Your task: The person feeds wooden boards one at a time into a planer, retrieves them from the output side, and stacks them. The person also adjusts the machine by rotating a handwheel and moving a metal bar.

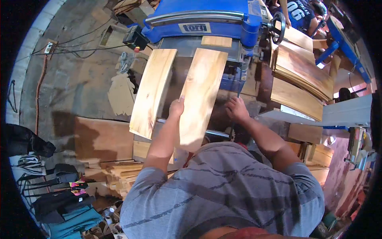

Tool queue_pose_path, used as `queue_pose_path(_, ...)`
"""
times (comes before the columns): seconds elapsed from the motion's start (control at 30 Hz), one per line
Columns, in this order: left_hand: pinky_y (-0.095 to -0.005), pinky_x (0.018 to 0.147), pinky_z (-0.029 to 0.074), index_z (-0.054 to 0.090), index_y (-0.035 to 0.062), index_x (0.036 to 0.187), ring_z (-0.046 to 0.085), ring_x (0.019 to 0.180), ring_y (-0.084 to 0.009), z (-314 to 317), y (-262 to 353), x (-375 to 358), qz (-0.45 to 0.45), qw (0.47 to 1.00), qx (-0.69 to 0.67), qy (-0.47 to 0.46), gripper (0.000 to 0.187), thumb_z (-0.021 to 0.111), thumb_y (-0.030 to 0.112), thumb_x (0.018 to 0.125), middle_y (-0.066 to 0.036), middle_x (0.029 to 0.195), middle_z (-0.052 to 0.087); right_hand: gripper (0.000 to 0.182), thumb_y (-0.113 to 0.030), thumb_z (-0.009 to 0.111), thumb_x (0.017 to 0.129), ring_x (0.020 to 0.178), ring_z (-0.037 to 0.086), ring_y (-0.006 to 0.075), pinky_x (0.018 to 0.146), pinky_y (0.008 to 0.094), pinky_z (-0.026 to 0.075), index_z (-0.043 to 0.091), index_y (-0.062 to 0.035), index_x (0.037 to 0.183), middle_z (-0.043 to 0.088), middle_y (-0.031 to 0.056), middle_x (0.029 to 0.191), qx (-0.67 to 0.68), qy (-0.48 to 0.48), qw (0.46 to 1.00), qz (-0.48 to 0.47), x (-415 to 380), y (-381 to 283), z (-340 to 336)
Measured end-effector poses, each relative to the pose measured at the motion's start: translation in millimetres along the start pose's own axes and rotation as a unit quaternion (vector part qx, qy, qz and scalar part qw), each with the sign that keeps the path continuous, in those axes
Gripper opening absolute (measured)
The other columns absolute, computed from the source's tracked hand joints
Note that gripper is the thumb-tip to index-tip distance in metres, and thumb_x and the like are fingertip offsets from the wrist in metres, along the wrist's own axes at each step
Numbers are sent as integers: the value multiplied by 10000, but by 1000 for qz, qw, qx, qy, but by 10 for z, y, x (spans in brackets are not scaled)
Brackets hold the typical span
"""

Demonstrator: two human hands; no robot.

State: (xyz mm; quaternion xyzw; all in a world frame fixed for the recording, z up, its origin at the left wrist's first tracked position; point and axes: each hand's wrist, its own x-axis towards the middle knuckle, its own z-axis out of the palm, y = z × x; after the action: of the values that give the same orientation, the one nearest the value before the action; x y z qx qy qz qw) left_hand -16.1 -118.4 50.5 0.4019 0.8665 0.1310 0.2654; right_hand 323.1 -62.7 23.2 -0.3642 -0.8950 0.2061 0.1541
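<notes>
My left hand [177,107] grips the left edge of a long pale wooden board [203,91], thumb on its top face. The board slants from near my body up to the bed of a blue machine [199,16]. To its left lies a second long board [153,91], and a short wood piece [217,41] rests on the machine's bed. My right hand [237,109] is to the right of the held board, apart from it, with its fingers curled at a thin dark rod or edge; what it holds is too small to make out.
Stacked boards [302,71] stand at the right, beside a handwheel [277,28]. A person in a dark jersey [299,16] is at the upper right. A brown panel [104,139] and wood strips [123,173] lie at the lower left. Cables cross the upper left floor.
</notes>
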Motion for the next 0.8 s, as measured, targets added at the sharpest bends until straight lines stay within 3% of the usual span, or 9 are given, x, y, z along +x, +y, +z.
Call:
queue_pose_path(0.13, -409, 885, 470, 615, -84, 1120, 629, 1048, -343, 163, 64, 53, -5, 998, -65, 4, 625, 502, 502, 935, -262, 1071, 654, 425, -207, 604, 848, 1229, 438, 334, 1097, 525, 286, 532, -81, 1248, 569, 145, 1170, 31, 39, 999, 16, 9, -65, -42)
queue_pose_path(0.23, -387, 911, 452, 624, -82, 1054, 610, 1048, -341, 117, 46, -94, 27, 979, -194, -61, 569, 498, 464, 957, -246, 1038, 656, 471, -188, 612, 845, 1269, 413, 335, 1105, 525, 276, 501, -76, 1289, 552, 163, 1233, 40, 22, 998, 39, -5, -125, -111)
queue_pose_path(0.37, -442, 918, 457, 611, -100, 1058, 588, 1054, -439, -237, -143, -532, 101, 976, 4, -192, 689, 535, 564, 891, -311, 1072, 627, 459, -214, 616, 852, 1279, 410, 333, 1109, 528, 271, 508, -75, 1276, 560, 156, 1236, 37, 22, 999, 31, 15, -103, -127)
queue_pose_path(0.47, -446, 921, 456, 601, -104, 1086, 581, 1061, -446, -118, -298, -599, 108, 983, 28, -147, 722, 527, 585, 884, -321, 1079, 619, 416, -235, 626, 847, 1239, 437, 349, 1077, 523, 301, 549, -75, 1223, 584, 160, 1183, 28, 38, 999, 19, -5, -98, -92)
queue_pose_path(0.53, -424, 885, 470, 605, -103, 1073, 625, 1004, -380, 81, -428, -417, 113, 989, 10, -100, 649, 524, 523, 920, -283, 1033, 649, 376, -243, 632, 841, 1206, 458, 363, 1049, 510, 330, 589, -72, 1174, 598, 166, 1148, 32, 65, 997, 0, -2, -97, -77)
queue_pose_path(0.6, -396, 856, 473, 603, -99, 1080, 632, 966, -286, 132, -310, -358, 36, 960, -247, -126, 545, 519, 426, 958, -235, 1017, 662, 348, -299, 647, 848, 1200, 463, 364, 1044, 531, 335, 616, -73, 1110, 610, 148, 1111, 41, 57, 997, 17, 23, -124, -72)
queue_pose_path(0.63, -377, 853, 466, 597, -99, 1090, 607, 966, -226, 189, -247, -326, 15, 941, -299, -156, 474, 508, 354, 981, -202, 1033, 658, 348, -299, 647, 848, 1200, 463, 364, 1044, 531, 335, 616, -73, 1110, 610, 148, 1111, 40, 57, 997, 18, 28, -154, -93)
queue_pose_path(0.7, -383, 863, 463, 595, -99, 1101, 609, 985, -243, 244, -72, -335, 12, 939, -308, -151, 486, 504, 363, 981, -211, 1057, 654, 353, -350, 610, 885, 1255, 431, 350, 1082, 589, 279, 619, -73, 1103, 602, 145, 1144, 47, -4, 997, 54, 61, -192, -159)
queue_pose_path(0.8, -390, 881, 458, 587, -96, 1135, 613, 1011, -271, 343, 5, -93, 13, 948, -286, -139, 506, 499, 378, 982, -224, 1091, 649, 358, -372, 602, 889, 1242, 439, 359, 1075, 597, 283, 625, -71, 1080, 610, 144, 1125, 58, 8, 997, 54, 64, -156, -94)
